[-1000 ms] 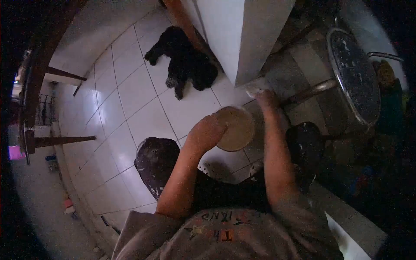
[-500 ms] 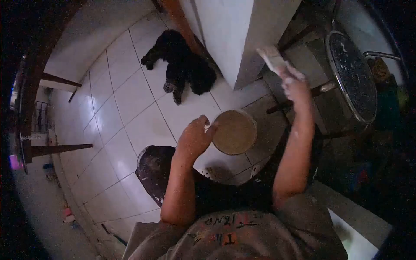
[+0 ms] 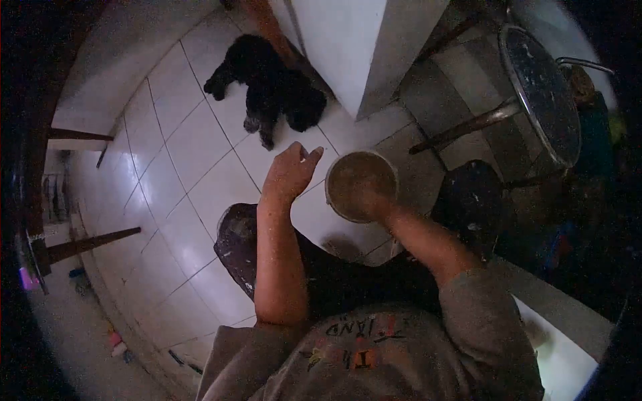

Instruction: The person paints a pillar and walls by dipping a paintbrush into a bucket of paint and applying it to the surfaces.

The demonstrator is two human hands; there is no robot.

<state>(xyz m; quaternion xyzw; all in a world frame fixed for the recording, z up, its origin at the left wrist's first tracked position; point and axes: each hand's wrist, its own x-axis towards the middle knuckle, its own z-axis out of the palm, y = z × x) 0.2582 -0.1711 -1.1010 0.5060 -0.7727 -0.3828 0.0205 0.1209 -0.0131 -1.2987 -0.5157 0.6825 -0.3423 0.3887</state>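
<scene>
Looking down at the tiled floor, I see the bucket standing on it. My right hand is inside it, its grip I cannot tell. My left hand hangs released just left of the rim.

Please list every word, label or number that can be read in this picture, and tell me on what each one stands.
"TH": orange letters on the shirt, at the bottom of the view; the print beside them is too blurred to read.
A dark printed line just above it on the shirt, perhaps ending in "AND": too blurred to read with certainty.
No text shows on the bucket or the floor.
</scene>
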